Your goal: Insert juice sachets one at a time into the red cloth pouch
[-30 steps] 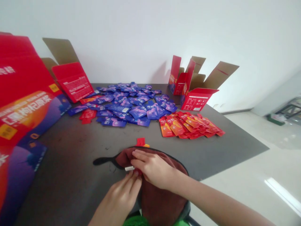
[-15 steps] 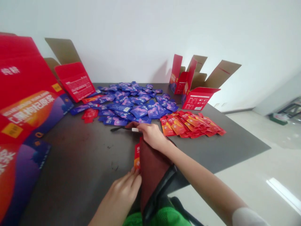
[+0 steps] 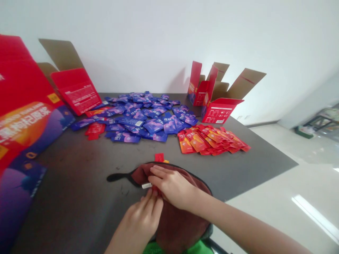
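Observation:
A brown cloth [image 3: 182,222] with a black edge, a black hanging loop and a white tag lies spread at the table's near edge. My right hand [image 3: 172,187] is on top of it, fingers curved down and pressing the fabric. Beneath the cloth is a red sachet [image 3: 159,157]; its far end sticks out past the cloth's upper edge, and most of it is covered. My left hand [image 3: 141,215] is closed at the near end of that sachet, where a little red shows between the two hands. The fingertips of both hands almost meet.
Purple sachets [image 3: 137,116] form a wide heap at the back. Right of it is a pile of red-orange sachets [image 3: 212,139]. Open red cartons [image 3: 221,111] stand at the back right, and larger red boxes [image 3: 23,106] on the left. A flattened red piece [image 3: 94,129] lies beside the heap.
The cloth, lifted and folded back before, now lies down over the red sachet. My right hand has moved nearer to me, toward my left hand, which stays low at the sachet's near end.

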`<state>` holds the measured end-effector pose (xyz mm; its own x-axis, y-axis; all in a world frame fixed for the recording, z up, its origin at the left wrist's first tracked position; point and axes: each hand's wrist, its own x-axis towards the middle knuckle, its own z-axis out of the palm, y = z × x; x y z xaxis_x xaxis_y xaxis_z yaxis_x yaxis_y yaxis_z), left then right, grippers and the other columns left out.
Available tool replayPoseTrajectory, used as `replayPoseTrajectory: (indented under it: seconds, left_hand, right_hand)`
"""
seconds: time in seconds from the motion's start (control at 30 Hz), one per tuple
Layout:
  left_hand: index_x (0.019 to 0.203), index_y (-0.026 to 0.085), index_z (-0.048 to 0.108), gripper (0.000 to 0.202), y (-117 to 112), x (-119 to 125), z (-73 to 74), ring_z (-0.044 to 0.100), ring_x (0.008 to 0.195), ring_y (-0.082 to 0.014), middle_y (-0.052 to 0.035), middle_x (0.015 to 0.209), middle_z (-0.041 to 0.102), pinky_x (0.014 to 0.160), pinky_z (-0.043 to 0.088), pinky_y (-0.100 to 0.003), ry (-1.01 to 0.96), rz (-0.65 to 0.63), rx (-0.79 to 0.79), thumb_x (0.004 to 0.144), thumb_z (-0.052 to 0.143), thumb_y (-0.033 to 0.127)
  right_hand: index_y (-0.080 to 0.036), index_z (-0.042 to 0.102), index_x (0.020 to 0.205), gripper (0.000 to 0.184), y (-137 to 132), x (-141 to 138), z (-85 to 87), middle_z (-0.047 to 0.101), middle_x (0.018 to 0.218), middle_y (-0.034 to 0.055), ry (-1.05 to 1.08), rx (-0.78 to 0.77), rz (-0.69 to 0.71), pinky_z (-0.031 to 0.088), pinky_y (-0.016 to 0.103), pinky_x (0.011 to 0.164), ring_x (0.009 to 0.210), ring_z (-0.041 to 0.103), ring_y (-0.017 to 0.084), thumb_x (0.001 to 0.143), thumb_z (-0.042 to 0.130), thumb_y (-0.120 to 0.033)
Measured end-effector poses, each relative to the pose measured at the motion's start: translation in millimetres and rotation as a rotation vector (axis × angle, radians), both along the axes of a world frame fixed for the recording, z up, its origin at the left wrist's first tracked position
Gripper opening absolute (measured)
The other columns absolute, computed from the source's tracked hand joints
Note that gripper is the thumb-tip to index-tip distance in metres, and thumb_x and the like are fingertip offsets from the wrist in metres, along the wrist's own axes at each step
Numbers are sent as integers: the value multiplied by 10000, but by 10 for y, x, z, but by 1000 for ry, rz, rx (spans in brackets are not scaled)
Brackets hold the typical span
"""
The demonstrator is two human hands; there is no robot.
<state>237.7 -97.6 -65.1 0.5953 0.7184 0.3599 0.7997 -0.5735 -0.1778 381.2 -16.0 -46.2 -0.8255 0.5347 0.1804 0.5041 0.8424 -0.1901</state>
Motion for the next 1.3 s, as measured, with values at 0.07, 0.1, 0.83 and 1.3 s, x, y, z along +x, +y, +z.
replayPoseTrajectory:
  seconds: [0.07, 0.1, 0.83, 1.3]
  left_hand:
    - [986, 121, 600, 401, 8, -20, -11, 614, 942, -183, -105, 1016, 665, 719, 511, -226, -27, -15, 7, 784, 279, -9]
    - [974, 128, 601, 393, 17, -26, -9, 612, 947, -179, -95, 1008, 669, 733, 507, -225, -56, -20, 5, 788, 281, -6]
    - [946, 90, 622, 459, 86, 78, 56, 654, 819, -207, -130, 919, 686, 619, 550, -279, -48, -9, -30, 697, 268, -63]
    - [921, 140, 613, 425, 125, 91, 158, 615, 951, -203, -125, 1048, 650, 740, 530, -299, -12, 72, -321, 691, 334, -82]
  right_hand:
    - [-143, 554, 896, 132, 152, -40, -9, 561, 998, 69, -3, -27, -3, 402, 243, 883, 996, 524, 144, 845, 432, -152]
    - [-147, 555, 909, 148, 241, -63, -13, 568, 989, 63, -8, -40, -19, 412, 238, 850, 960, 539, 137, 838, 426, -130]
    - [-110, 563, 939, 186, -129, 104, 74, 549, 1110, 120, -2, -3, -31, 400, 269, 939, 1109, 492, 184, 861, 402, -159]
    - [-145, 570, 947, 265, 727, -113, 142, 615, 998, 86, 29, -64, -193, 438, 264, 784, 922, 589, 165, 795, 378, -42]
